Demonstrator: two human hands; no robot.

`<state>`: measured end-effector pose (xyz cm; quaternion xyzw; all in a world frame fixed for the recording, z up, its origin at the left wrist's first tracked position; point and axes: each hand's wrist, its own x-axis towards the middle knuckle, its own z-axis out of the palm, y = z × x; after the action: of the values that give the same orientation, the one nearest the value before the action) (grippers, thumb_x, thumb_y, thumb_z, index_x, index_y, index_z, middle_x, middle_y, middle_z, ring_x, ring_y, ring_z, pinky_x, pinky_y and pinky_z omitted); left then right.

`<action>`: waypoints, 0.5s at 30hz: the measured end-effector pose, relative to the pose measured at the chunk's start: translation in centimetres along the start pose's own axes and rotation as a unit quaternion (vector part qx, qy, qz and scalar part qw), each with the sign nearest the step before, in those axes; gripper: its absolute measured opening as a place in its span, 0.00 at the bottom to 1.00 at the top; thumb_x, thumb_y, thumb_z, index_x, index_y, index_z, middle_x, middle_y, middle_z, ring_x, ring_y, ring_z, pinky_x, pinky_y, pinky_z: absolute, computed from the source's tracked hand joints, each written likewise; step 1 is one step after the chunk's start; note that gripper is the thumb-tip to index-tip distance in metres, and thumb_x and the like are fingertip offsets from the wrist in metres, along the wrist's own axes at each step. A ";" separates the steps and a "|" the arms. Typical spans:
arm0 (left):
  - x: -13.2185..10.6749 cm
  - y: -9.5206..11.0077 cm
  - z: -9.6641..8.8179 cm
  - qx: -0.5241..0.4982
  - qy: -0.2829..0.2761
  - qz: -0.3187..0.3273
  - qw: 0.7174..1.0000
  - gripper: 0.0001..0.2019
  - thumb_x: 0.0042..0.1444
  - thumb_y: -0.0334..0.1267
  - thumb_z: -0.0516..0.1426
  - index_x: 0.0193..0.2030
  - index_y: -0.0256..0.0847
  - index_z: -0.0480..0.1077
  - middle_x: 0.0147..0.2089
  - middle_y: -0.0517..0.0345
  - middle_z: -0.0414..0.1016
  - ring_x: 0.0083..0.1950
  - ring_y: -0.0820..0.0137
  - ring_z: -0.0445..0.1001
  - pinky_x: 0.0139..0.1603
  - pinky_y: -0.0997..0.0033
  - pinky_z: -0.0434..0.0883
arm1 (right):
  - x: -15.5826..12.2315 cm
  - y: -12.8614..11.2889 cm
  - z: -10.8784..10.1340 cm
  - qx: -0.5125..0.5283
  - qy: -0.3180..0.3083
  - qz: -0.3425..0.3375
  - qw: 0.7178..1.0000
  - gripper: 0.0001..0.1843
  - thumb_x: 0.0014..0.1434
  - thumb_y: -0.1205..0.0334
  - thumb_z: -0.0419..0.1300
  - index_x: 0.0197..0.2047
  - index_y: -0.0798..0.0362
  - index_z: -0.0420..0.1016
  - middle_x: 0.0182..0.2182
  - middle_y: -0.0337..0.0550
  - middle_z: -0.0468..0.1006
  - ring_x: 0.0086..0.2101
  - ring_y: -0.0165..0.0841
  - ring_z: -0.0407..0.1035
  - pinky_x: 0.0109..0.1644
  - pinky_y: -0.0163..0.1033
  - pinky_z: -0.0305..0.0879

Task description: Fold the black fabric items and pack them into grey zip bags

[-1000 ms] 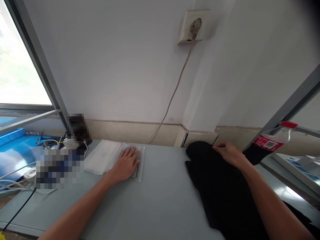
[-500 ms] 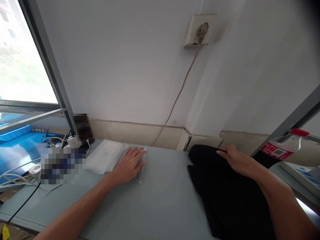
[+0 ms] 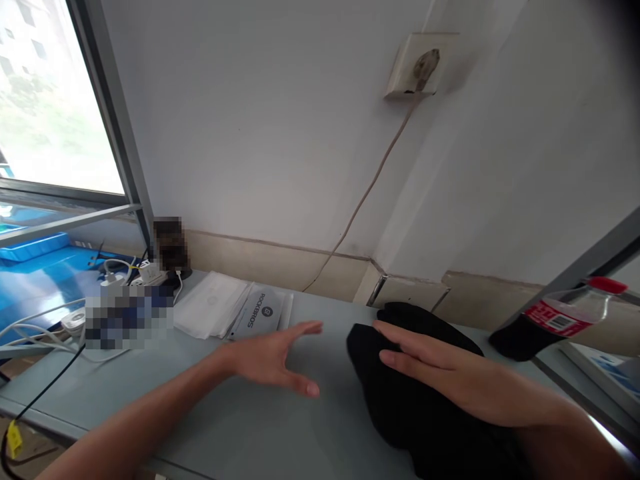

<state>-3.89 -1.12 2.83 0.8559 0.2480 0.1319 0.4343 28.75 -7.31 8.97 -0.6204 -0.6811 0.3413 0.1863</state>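
Observation:
Over the table (image 3: 320, 427), my left hand (image 3: 267, 357) hovers open, thumb and fingers spread with nothing between them. Just behind it lies a clear plastic bag printed ROCKBROS (image 3: 256, 312), beside a stack of whitish plastic bags (image 3: 213, 303). On the right, black fabric (image 3: 395, 407) lies in a folded heap; its kind of garment does not show. My right hand (image 3: 450, 373) has the upper part of this fabric between thumb and fingers. A second black fold (image 3: 425, 320) shows behind that hand.
At the right stands a tilted-looking cola bottle (image 3: 555, 320) with a red cap. White cables and a power strip (image 3: 147, 277) crowd the left end. A cord runs down the wall from a socket (image 3: 423, 67). A metal frame post (image 3: 117, 120) rises at left.
My left hand has lifted off the printed plastic bag and moved toward the fabric, opening. My right hand has drawn the fabric's edge toward me and leftward. The view has shifted slightly.

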 end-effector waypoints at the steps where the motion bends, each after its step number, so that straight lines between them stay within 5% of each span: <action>1: 0.0 0.6 0.3 -0.054 -0.038 0.013 0.998 0.50 0.57 0.64 0.63 0.79 0.55 0.43 0.80 0.55 0.47 0.78 0.52 0.52 0.73 0.51 0.63 | 0.0 -0.9 0.4 0.039 -0.006 -0.002 0.999 0.38 0.57 0.35 0.65 0.66 0.40 0.71 0.62 0.47 0.78 0.64 0.58 0.66 0.61 0.55 0.72; 3: 0.3 1.6 0.9 -0.164 -0.095 0.033 0.981 0.43 0.59 0.62 0.63 0.76 0.51 0.54 0.76 0.51 0.58 0.76 0.53 0.58 0.74 0.50 0.59 | 0.7 -2.3 0.9 0.132 -0.002 -0.011 0.991 0.38 0.59 0.35 0.63 0.68 0.42 0.69 0.59 0.49 0.80 0.60 0.56 0.71 0.58 0.54 0.75; 5: 0.6 2.1 1.5 -0.257 -0.096 0.039 0.961 0.32 0.62 0.58 0.62 0.68 0.46 0.67 0.68 0.49 0.70 0.70 0.55 0.67 0.72 0.50 0.62 | 2.2 -2.9 1.3 0.232 -0.009 -0.027 0.972 0.38 0.59 0.35 0.63 0.67 0.44 0.69 0.55 0.50 0.82 0.56 0.54 0.75 0.55 0.52 0.77; 11: 2.0 1.2 1.9 -0.421 0.020 -0.034 0.906 0.25 0.62 0.51 0.64 0.63 0.50 0.65 0.56 0.52 0.75 0.55 0.63 0.76 0.55 0.59 0.72 | 6.4 -1.4 2.3 0.405 -0.017 -0.026 0.914 0.33 0.59 0.49 0.70 0.65 0.42 0.70 0.57 0.46 0.82 0.56 0.47 0.77 0.59 0.46 0.76; 15: 3.4 -1.0 1.7 -0.344 0.141 -0.064 0.926 0.23 0.63 0.52 0.63 0.58 0.47 0.63 0.47 0.57 0.74 0.43 0.70 0.74 0.47 0.66 0.71 | 7.4 0.5 3.0 0.389 0.020 0.013 0.921 0.34 0.61 0.52 0.68 0.69 0.40 0.67 0.62 0.44 0.78 0.60 0.47 0.74 0.63 0.47 0.74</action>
<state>-0.60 0.08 1.06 0.6087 0.3003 0.3002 0.6702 25.85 -0.81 5.25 -0.5144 -0.4828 0.5692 0.4223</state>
